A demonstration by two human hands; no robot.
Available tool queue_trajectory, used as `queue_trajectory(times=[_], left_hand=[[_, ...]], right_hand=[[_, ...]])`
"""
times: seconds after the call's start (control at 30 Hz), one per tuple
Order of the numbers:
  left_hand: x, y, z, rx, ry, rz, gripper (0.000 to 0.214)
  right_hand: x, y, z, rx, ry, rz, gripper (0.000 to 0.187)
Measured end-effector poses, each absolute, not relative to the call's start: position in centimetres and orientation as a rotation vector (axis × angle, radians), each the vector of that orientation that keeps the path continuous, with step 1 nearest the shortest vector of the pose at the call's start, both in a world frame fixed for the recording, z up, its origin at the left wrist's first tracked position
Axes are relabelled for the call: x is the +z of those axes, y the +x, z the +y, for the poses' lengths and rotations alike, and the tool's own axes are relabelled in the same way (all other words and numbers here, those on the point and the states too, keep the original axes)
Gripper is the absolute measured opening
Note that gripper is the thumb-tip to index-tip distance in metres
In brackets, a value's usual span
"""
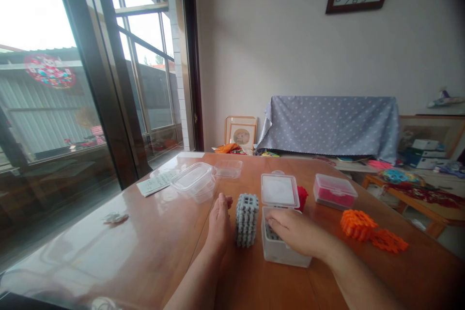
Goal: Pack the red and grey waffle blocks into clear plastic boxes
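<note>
A block built of grey interlocking plastic pieces stands upright on the table. Just left of it, my left hand rests on edge, palm toward the block, fingers loosely curled and nothing visible in them. My right hand reaches over the rim into a clear plastic box whose hinged lid is raised at the back. Grey pieces show inside, under the hand. My right fingertips are partly hidden in the box, so their grip cannot be made out.
Red plastic pieces sit behind the lid. A closed box with pink contents and orange pieces lie to the right. Clear containers, a paper sheet and a small clear packet are on the left.
</note>
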State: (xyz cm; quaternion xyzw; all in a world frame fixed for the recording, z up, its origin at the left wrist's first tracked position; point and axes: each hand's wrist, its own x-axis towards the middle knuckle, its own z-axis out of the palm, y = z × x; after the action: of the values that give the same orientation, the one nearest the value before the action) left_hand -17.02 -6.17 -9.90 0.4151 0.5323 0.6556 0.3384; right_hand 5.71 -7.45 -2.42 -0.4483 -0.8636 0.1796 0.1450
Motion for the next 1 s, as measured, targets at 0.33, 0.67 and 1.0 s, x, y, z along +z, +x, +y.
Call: queue_trajectory(times=[0.33, 0.67, 1.0], left_hand=[[-9.8, -17.0, -6.4, 1.69, 1.098, 1.395, 0.073], [-9.6, -16.9, -6.5, 1.673, 1.106, 1.399, 0.072], [-9.6, -17.0, -6.4, 1.678, 1.118, 1.385, 0.072]], right_hand=[[-3.6, 6.1, -6.9, 0.523, -1.325, -2.521, 0.035], [-3.3, 5.9, -7.2, 0.669, -1.244, -2.363, 0.025], [-3.4, 5.6, -5.6, 0.532, -1.106, -1.97, 0.021]])
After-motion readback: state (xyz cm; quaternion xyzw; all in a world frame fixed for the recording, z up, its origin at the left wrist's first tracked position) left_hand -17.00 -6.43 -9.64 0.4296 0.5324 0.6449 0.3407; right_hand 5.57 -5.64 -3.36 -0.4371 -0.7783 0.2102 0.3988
